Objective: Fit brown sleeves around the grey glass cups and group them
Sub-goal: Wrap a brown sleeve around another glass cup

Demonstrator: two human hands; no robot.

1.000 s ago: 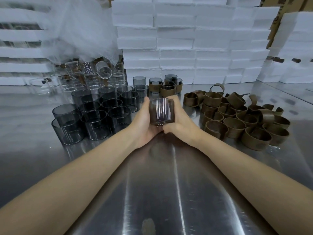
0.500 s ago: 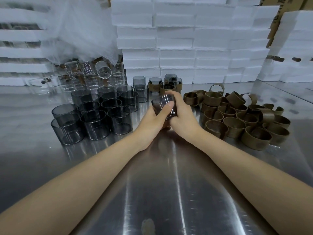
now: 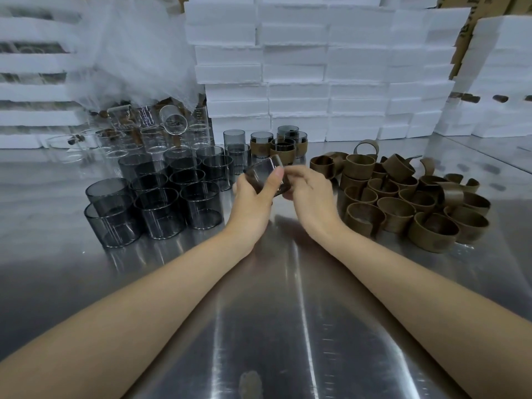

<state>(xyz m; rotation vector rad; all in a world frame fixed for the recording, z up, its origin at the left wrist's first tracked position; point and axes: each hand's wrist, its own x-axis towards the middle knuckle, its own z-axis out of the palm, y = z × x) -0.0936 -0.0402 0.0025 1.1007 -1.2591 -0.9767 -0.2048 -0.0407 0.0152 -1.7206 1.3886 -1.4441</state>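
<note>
A grey glass cup (image 3: 266, 171) with a brown sleeve round it is tilted in the air above the steel table (image 3: 273, 326). My left hand (image 3: 253, 194) grips it from the left, thumb across its side. My right hand (image 3: 309, 188) holds its right end with curled fingers. Bare grey cups (image 3: 161, 203) stand grouped on the left. Loose brown sleeves (image 3: 403, 197) lie heaped on the right. Several sleeved cups (image 3: 283, 145) stand together behind my hands.
Clear glass cups (image 3: 149, 131) crowd the back left under a crumpled plastic sheet (image 3: 129, 53). Stacks of white foam boxes (image 3: 316, 67) wall off the back and the right side.
The cup went from upright between both palms to tilted and a little higher. My left thumb now lies across its side, and my right hand has shifted to its right end.
</note>
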